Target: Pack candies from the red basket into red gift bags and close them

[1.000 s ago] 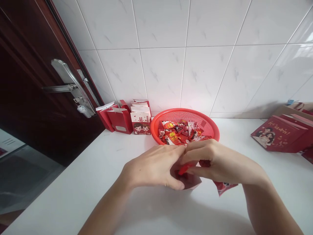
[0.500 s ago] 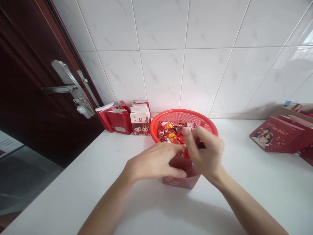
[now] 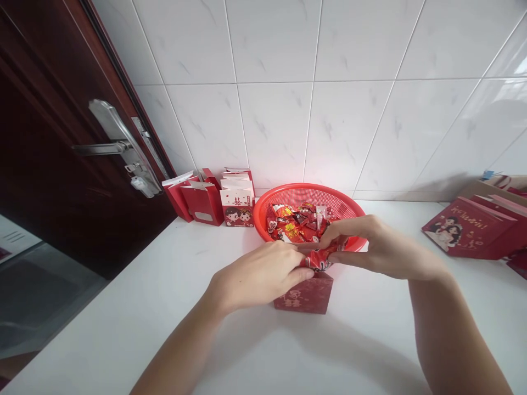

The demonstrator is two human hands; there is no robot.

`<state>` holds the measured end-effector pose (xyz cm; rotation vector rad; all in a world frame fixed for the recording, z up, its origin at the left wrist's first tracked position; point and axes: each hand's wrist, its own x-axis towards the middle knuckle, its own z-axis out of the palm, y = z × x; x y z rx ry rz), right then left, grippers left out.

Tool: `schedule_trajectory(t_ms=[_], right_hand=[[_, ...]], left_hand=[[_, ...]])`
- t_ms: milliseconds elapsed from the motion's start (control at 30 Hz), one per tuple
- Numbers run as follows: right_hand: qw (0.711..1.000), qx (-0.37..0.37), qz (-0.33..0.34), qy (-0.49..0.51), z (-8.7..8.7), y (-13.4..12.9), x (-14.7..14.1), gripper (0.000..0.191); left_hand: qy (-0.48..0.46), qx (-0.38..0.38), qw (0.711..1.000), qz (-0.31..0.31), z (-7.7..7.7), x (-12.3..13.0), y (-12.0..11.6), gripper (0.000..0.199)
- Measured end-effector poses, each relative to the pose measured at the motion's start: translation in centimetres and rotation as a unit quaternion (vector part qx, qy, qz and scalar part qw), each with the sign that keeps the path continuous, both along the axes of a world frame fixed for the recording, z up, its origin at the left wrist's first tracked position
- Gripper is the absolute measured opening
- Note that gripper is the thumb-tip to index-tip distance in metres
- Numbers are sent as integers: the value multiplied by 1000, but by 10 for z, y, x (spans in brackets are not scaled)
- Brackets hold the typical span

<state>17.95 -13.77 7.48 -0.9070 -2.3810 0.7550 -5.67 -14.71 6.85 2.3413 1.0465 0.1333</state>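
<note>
A dark red paper box stands on the white table in front of a red mesh basket of wrapped candies. My left hand grips the box at its upper left edge, thumb on the near side. Over the box's opening, my right hand pinches a red-wrapped candy between thumb and fingers. That candy also lies against the fingertips of my left hand. The inside of the box is mostly hidden.
Red boxes and a box with cartoon faces stand by the tiled wall at the left. More red boxes lie at the right beside a cardboard carton. A dark door is at the left.
My right hand has turned and its wrist has moved right; a red candy now shows between its fingertips above the box. My left hand remains on the box.
</note>
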Motion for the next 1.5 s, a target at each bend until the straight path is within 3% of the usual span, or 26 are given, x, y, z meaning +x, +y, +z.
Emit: schedule_trajectory(t_ms=[100,133,233,367,600,767,933,1133,1267,1400,1500], right_hand=[[998,46,-15,-29,-2,-5,0,13],[997,70,-22,-35,-2,-9,0,13],[988,145,-42,-37,2,-24,1,12],[981,187,-19,-35,3,-45,-7,15],[974,194,-5,-116,-15,-46,-44,24],[975,165,-24,-148,-19,-43,-43,25],[976,182,-15,-122,-19,-42,-43,28],[987,57,26,-148,-13,-36,-47,25],[992,43,33,-118,-7,-32,-38,21],[992,52,3,-113,-3,-29,-23,14],[986,51,-63,-148,-5,-25,-14,12]], left_hand=[[-21,-13,999,44,1,0,-6,15],[-26,-14,998,50,1,-1,-9,18],[-23,0,999,38,-2,-1,-15,28],[-17,32,999,23,-6,1,-20,24],[-37,25,998,44,-8,1,-18,25],[-40,34,998,35,-7,1,-13,26],[-41,32,998,31,-4,1,-11,26],[-37,25,999,25,-3,0,-9,34],[-35,29,999,26,-2,-1,-9,32],[-28,18,999,26,1,-1,-5,22],[-36,20,999,6,5,-8,4,22]])
